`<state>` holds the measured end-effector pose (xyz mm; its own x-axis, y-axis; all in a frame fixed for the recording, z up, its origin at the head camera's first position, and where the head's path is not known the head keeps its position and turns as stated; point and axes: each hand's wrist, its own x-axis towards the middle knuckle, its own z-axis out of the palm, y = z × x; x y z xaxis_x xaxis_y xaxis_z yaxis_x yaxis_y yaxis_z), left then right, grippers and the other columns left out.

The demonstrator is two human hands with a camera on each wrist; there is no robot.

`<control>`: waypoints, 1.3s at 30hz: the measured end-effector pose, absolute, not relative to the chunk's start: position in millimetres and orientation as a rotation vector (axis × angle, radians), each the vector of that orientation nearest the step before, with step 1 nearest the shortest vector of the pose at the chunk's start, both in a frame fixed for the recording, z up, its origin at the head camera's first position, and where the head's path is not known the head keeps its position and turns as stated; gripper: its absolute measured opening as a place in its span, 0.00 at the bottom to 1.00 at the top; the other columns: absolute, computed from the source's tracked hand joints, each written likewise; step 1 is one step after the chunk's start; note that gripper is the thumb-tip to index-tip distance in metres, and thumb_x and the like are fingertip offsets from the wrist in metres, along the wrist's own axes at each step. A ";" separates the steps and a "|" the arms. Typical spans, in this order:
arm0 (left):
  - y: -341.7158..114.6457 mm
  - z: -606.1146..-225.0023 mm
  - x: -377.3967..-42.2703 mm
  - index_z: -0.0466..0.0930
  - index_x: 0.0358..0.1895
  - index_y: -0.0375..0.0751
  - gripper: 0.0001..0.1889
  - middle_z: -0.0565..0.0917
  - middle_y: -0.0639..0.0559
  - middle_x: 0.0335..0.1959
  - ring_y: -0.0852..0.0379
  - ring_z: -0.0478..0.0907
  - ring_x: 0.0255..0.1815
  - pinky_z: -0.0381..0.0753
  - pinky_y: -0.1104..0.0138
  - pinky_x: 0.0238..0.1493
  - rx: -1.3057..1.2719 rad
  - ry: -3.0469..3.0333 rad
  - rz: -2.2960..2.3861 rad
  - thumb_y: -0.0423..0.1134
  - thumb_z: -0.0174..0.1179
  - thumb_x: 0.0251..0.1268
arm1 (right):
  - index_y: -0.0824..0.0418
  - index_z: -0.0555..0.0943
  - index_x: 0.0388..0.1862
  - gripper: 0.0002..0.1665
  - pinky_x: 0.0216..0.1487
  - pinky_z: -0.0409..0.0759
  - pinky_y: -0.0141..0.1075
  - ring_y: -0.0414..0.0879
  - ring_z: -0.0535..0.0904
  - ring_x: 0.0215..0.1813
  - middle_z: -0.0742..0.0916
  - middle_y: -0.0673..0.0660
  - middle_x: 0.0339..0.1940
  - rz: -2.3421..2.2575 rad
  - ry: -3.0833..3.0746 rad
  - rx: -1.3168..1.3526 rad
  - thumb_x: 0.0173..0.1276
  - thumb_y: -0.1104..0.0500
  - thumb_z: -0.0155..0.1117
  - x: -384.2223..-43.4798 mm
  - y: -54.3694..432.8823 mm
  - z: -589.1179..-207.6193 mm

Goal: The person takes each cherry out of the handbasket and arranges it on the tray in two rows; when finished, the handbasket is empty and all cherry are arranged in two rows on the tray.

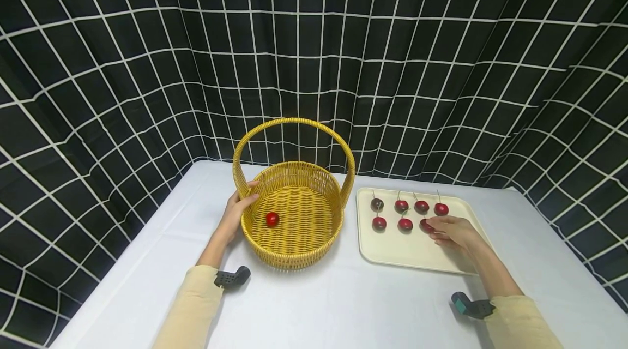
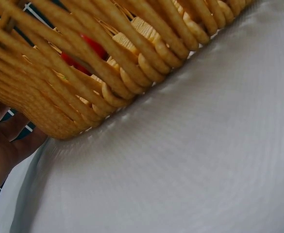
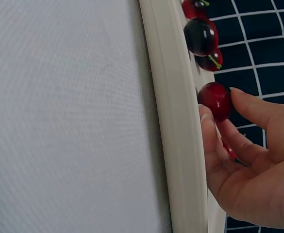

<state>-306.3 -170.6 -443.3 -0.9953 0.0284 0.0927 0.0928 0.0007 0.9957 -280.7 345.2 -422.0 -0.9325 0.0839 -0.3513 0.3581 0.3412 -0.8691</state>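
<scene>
A yellow wicker basket (image 1: 289, 259) with a tall arched handle stands on the white table, one red cherry (image 1: 272, 219) lying inside it. My left hand (image 1: 236, 211) grips the basket's left side near the handle's base, thumb over the rim. In the left wrist view the basket's woven wall (image 2: 127, 63) hides most of that cherry. On the right, my right hand (image 1: 453, 232) pinches a dark red cherry (image 3: 216, 101) between thumb and fingers at the cream tray (image 1: 407, 253). Other cherries with stems, such as the front left cherry (image 1: 379, 223), sit in two rows on the tray.
A white cloth (image 1: 324, 305) covers the table under basket and tray. Behind and on both sides hangs a black curtain (image 1: 304, 32) with a white grid. The basket's handle (image 1: 294, 121) arches high above its bowl. Dark wrist devices (image 1: 233, 277) sit on both forearms.
</scene>
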 end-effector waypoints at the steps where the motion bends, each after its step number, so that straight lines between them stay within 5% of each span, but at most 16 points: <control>1: -170.5 -443.7 -306.5 0.64 0.68 0.41 0.24 0.61 0.43 0.71 0.47 0.56 0.70 0.50 0.54 0.70 -0.133 -2.189 -2.179 0.39 0.51 0.71 | 0.79 0.60 0.65 0.34 0.39 0.82 0.31 0.38 0.81 0.32 0.82 0.57 0.39 -1.630 2.357 0.403 0.71 0.58 0.58 -280.5 345.4 -422.0; 17: -169.8 -441.8 -305.1 0.64 0.68 0.40 0.23 0.61 0.43 0.71 0.47 0.56 0.70 0.51 0.54 0.70 -0.127 -2.169 -2.201 0.37 0.51 0.71 | 0.80 0.56 0.67 0.29 0.38 0.82 0.31 0.37 0.81 0.31 0.82 0.57 0.37 -1.707 2.304 0.407 0.74 0.65 0.48 -280.1 345.5 -422.4; 27: -170.7 -439.8 -305.6 0.62 0.69 0.39 0.24 0.59 0.41 0.72 0.46 0.54 0.71 0.49 0.55 0.70 -0.110 -2.169 -2.247 0.35 0.50 0.72 | 0.81 0.52 0.69 0.38 0.39 0.82 0.30 0.37 0.82 0.31 0.81 0.59 0.40 -1.707 2.300 0.435 0.75 0.54 0.51 -279.8 347.7 -422.4; 39: -169.4 -440.9 -304.5 0.61 0.70 0.40 0.25 0.60 0.42 0.71 0.47 0.55 0.71 0.50 0.55 0.70 -0.131 -2.152 -2.223 0.38 0.51 0.71 | 0.78 0.53 0.69 0.42 0.41 0.82 0.34 0.40 0.83 0.32 0.83 0.48 0.30 -1.832 2.196 0.428 0.75 0.44 0.46 -273.5 366.6 -412.0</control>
